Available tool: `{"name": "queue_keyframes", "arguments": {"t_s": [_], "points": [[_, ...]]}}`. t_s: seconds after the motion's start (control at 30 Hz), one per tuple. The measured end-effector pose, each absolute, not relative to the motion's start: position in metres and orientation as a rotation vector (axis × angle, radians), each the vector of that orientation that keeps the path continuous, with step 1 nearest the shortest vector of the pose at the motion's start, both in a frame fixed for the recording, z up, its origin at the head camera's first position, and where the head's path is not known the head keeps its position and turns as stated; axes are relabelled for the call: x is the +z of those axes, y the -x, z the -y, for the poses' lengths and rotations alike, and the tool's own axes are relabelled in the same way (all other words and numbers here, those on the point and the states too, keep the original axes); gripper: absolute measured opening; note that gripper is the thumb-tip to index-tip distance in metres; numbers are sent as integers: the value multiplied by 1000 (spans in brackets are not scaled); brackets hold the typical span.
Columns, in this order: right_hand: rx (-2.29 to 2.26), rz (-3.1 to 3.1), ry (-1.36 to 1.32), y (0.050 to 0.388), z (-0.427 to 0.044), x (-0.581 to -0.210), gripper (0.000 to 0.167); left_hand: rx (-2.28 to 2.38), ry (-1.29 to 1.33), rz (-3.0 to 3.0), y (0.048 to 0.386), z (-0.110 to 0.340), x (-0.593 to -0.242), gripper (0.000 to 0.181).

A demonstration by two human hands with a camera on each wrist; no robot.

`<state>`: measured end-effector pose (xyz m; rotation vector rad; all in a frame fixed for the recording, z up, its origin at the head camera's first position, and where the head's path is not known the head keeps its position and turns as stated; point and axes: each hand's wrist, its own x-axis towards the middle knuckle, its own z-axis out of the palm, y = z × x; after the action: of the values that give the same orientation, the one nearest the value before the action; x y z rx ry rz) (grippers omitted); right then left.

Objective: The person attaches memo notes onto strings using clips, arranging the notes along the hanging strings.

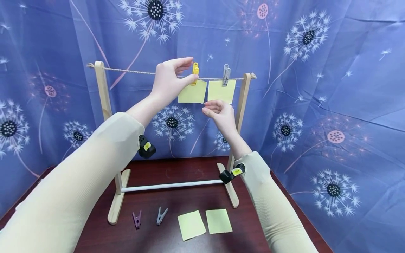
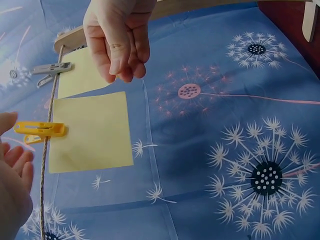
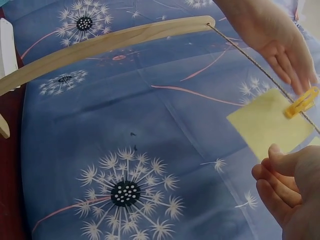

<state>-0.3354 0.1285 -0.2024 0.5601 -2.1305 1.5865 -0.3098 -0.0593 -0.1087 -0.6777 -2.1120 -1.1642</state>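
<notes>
A yellow clothespin clips a pale yellow sticky note to a rope. Just beside the clothespin is my left hand; the left wrist view shows a small gap between its thumb and the clothespin's handles. To the right, a grey clothespin holds a second yellow note on the same rope. My right hand hovers by the lower edges of the hanging notes, its fingers loosely bent and nothing visible in them.
The rope runs between two wooden posts joined low down by a white rod. On the dark red table lie a purple clothespin, another grey clothespin and two yellow notes. Behind hangs a blue dandelion-print curtain.
</notes>
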Motion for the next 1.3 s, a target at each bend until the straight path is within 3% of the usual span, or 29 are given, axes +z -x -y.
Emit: {"name": "queue_keyframes", "arguments": {"t_s": [0.47, 1.3], "points": [[1605, 2146, -548, 330, -136, -236, 26, -1104, 683, 1816, 291, 82, -159, 36], [1647, 2374, -542, 301, -159, -344, 32, -1516, 500, 2206, 262, 171, -321, 36]]}}
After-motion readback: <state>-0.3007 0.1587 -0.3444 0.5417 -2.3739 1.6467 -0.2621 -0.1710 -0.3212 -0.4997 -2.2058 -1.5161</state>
